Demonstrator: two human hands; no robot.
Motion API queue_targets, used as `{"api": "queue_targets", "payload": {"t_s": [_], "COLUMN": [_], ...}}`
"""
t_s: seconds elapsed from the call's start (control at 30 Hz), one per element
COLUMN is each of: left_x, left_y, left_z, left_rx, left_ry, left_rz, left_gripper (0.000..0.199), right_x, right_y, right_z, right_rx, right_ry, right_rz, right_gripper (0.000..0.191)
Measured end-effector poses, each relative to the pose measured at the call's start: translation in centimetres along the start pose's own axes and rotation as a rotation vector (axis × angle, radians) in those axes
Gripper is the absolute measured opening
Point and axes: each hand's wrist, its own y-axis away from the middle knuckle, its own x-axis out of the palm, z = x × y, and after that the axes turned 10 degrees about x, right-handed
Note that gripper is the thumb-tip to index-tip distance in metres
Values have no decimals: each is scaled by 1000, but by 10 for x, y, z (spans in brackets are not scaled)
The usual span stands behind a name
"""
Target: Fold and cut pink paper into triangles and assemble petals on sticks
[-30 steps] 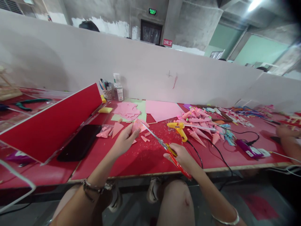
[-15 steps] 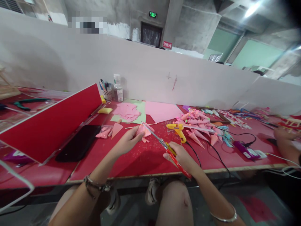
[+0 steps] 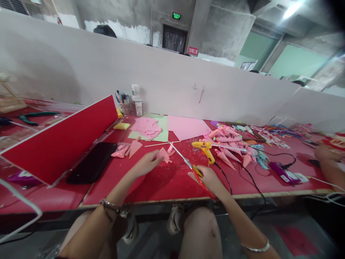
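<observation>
My right hand is wrapped round the handles of a pair of scissors, red and yellow with long silver blades. The blades look closed and point up and left, their tips near a thin stick. My left hand has its thumb and fingers pinched at the left edge of a small pink sheet piece, low over the red table. Another pink scrap lies beside that piece, left of the blades. A pink cone rests further left.
Pink cut pieces and a pink sheet lie at the back. A yellow glue gun with a cable stands right, before piled pink cones. A black phone-like slab lies left. Another person's hand is far right.
The scissor blades have come away from the pink piece and look closed. The piece has lowered slightly, and a scrap now shows apart beside it. The view has shifted a little.
</observation>
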Motion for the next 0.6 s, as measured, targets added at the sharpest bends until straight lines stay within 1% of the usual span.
{"api": "queue_targets", "payload": {"t_s": [0.1,0.17,0.27,0.33,0.4,0.47,0.53,0.6], "left_x": [-8,-15,-25,-29,-33,-37,-40,-42], "left_y": [15,25,36,40,42,40,36,29], "left_z": [20,27,27,23,19,20,25,33], "left_rx": [-100,-178,-280,-321,-313,-264,-233,-254], "left_ry": [-134,-258,-452,-533,-621,-764,-908,-979], "left_rz": [-21,1,65,90,82,34,-32,-74], "left_gripper": [32,37,46,47,46,46,49,52], "right_x": [1,2,4,6,6,6,6,4], "right_y": [1,0,0,-1,-1,0,1,3], "right_z": [-6,-8,-7,-5,-4,-3,-3,-4], "right_rx": [3,10,19,28,31,29,11,-9], "right_ry": [14,16,39,69,102,119,114,107], "right_rz": [-43,-46,-34,-17,-16,-24,-10,16], "right_gripper": [39,39,40,40,40,39,39,39]}}
